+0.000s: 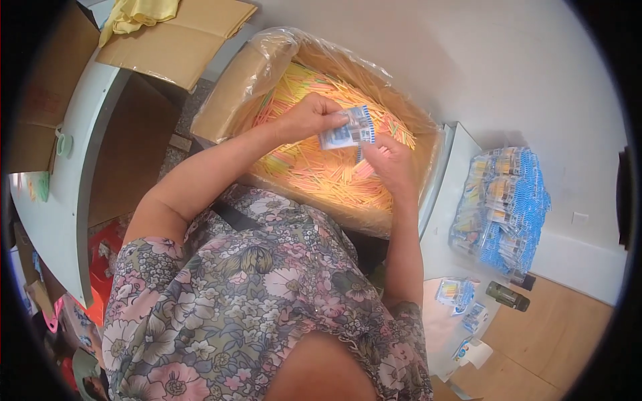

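Note:
Above a large cardboard box [227, 110] lined with clear plastic, my left hand [311, 119] pinches a small blue-and-white printed plastic packet [344, 128]. My right hand [391, 164] is closed at the packet's lower right corner, its fingertips gripping that edge. Some pink sticks show just under the right fingers; whether they are in the hand or lie in the box, I cannot tell. Thin sticks [301, 87] in yellow, orange, pink and green fill the box below both hands.
A heap of filled blue-edged packets [505, 207] lies on a white surface at the right, with loose packets [456, 294] and a dark green cylinder [508, 296] nearer. At the left stands a white table [100, 100] bearing flattened cardboard [174, 43] and a yellow cloth [144, 12].

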A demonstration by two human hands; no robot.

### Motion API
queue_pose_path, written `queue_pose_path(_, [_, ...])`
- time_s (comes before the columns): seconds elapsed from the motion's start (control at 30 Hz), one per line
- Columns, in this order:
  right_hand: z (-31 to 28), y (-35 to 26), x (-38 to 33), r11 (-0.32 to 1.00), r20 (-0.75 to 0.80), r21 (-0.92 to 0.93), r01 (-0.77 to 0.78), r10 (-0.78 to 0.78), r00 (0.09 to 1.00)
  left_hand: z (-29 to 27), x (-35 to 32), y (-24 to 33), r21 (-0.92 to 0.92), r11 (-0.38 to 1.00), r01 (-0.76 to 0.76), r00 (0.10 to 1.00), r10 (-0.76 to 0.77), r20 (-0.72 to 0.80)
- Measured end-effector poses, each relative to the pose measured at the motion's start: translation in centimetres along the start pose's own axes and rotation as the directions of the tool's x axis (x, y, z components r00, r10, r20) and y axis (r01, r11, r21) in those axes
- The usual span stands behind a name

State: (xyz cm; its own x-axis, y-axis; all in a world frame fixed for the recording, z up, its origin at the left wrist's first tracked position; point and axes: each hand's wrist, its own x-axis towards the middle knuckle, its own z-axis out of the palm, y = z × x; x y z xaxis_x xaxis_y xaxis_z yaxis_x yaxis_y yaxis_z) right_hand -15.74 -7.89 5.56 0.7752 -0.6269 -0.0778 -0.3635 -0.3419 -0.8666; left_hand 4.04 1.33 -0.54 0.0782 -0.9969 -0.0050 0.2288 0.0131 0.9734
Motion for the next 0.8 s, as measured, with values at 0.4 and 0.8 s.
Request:
queue_pose_path(0.4, [-0.6,2.0,-2.2,0.972,0.044,-0.229,-0.057,0.068,0.997,0.2,0.3,0.5,-0.101,0.992,-0.072,0.997,0.070,-0.027])
queue_pose_path(0.8, [-1.4,-5.3,2.6,1.000,-0.224,-0.022,-0.017,0.012,0.974,0.3,0.6,-0.2,0.082,0.990,-0.119,0.992,0.116,0.040])
